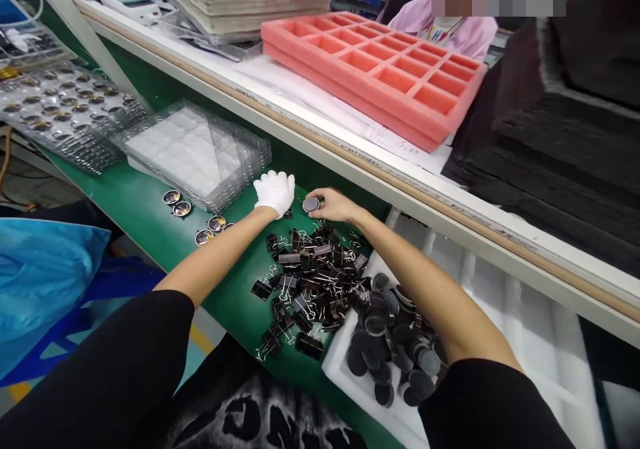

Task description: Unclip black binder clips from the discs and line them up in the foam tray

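My right hand [336, 204] pinches a small round grey disc [311, 204] with a pale rim between thumb and fingers, just above the green tabletop. Close to its left is my left hand [275, 192] in a white glove, its fingers curled downward and closed. What the glove grips, if anything, is hidden; a small dark piece shows by its wrist. Below both hands spreads a heap of black binder clips [310, 282] with silver wire handles. Left of my left forearm lie several round framed lens-like pieces [183, 208], some partly covered by the arm.
A white foam tray [345, 362] holds many dark round discs [380, 329]. Clear plastic trays [195, 146] are stacked behind my left hand, with filled trays [60, 109] farther left. Across the white ledge [320, 126] sit a pink foam grid [375, 62] and a person [445, 29].
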`<state>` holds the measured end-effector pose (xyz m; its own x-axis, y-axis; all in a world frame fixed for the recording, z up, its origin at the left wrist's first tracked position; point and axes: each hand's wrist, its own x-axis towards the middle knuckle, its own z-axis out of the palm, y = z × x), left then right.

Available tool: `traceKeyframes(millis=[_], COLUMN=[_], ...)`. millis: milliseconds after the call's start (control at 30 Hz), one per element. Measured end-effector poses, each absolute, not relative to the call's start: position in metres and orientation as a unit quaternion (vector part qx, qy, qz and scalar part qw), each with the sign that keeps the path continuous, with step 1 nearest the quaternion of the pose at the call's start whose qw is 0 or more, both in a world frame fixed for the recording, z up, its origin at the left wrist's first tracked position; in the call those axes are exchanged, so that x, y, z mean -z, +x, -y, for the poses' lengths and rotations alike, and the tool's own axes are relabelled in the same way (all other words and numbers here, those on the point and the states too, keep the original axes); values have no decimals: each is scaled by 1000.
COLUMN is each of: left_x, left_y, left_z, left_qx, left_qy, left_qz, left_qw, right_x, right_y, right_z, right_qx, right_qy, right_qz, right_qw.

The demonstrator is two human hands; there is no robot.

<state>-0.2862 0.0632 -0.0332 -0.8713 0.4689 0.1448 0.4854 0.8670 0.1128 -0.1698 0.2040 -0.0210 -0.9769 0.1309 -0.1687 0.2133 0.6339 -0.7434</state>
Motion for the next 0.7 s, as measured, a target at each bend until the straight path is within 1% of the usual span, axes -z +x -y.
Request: traceKeyframes(millis=[100, 200, 300, 400, 500, 700], left_x=[34, 36, 39, 42, 43, 41], left_y=[-289, -291, -292, -293, -293, -289], left_z=[-64, -63, -59, -55, -54, -55], left_qx=[64, 60, 60, 64, 62, 61], left_qy=[-226, -223, -219, -215, -212, -200], left_qz=[971, 973, 973, 974, 975, 978], left_qw=[40, 31, 31, 31, 33, 14], right_x=[22, 29, 41, 55, 67, 71], right_y=[-179, -184, -186, -188, -192, -197], right_z=[-213, -219, -224, -225, -224, -219], right_qx=[365, 359, 363, 351, 354, 391], right_qy=[50, -8, -49, -85, -102, -109], right_qz=[-928, -932, -930, -933, -929, -914], right_qw=[59, 54, 33, -6, -34, -31])
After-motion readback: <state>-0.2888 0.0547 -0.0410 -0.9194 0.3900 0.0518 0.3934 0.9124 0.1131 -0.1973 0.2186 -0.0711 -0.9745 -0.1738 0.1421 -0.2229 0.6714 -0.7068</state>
